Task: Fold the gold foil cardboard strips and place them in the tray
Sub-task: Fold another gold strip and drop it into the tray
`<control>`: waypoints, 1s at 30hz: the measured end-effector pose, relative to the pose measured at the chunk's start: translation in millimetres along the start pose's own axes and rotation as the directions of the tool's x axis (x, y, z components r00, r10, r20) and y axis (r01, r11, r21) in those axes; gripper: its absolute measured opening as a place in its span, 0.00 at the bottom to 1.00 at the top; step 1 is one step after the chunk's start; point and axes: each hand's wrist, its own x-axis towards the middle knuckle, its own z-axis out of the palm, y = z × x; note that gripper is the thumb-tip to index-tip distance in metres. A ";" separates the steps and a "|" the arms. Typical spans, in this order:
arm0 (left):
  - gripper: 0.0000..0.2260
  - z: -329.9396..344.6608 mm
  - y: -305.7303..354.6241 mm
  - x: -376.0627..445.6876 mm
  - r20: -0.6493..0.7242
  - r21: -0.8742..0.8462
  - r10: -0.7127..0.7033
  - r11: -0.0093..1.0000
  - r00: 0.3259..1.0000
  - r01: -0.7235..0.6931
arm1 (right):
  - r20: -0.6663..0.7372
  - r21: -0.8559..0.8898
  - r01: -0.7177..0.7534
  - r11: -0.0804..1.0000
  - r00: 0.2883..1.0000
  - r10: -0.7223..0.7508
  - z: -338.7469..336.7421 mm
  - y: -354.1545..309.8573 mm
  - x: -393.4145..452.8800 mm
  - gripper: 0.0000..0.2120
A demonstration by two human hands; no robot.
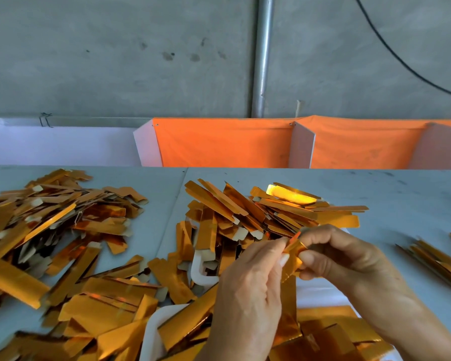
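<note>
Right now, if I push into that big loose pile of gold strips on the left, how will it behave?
The left pile will probably scatter instead of moving as one: its strips lie crisscrossed and loose. They look thin and light, and the glossy foil faces likely slide over each other and the smooth table.

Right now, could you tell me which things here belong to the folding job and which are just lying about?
Job: left hand; right hand; strip being folded; loose strip pile; white tray.
Lying about: orange cloth; metal pipe; black cable.
</note>
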 end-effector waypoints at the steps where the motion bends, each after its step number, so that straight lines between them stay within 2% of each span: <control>1: 0.15 0.0 0.3 -0.1 -0.009 0.003 0.005 1.000 1.000 -0.005 | 0.000 0.003 0.001 1.000 1.000 -0.001 0.5 -0.5 -0.4 0.05; 6: 0.16 0.4 2.8 0.4 -0.028 0.014 0.045 0.999 0.999 -0.045 | 0.019 0.065 0.005 0.998 1.000 -0.006 1.7 -0.4 -0.9 0.06; 10: 0.19 1.8 6.1 -0.3 0.010 0.008 0.070 0.998 0.998 -0.070 | 0.020 0.112 -0.004 0.994 1.000 0.002 0.4 1.6 0.2 0.07; 19: 0.13 -0.2 6.0 -0.1 -0.018 0.072 0.101 0.992 0.995 -0.099 | 0.049 0.053 0.017 0.998 0.999 -0.020 2.0 -1.0 -1.3 0.04; 22: 0.15 -3.4 7.0 1.5 0.013 0.087 0.109 0.990 0.994 -0.110 | 0.034 -0.015 0.053 0.998 0.998 -0.052 3.1 -0.3 -1.6 0.04; 25: 0.12 -5.8 5.6 1.9 0.015 0.094 0.099 0.991 0.995 -0.100 | 0.012 -0.070 0.095 0.993 0.996 -0.094 5.2 2.3 -1.8 0.01; 27: 0.12 -5.3 2.4 1.3 0.028 0.106 0.096 0.989 0.995 -0.098 | 0.018 -0.119 0.135 0.984 0.991 -0.134 4.2 4.8 -2.0 0.05; 30: 0.12 -5.9 -1.2 -0.3 0.073 0.144 0.089 0.985 0.993 -0.099 | 0.101 -0.277 0.200 0.940 0.979 -0.178 1.7 6.9 -2.1 0.11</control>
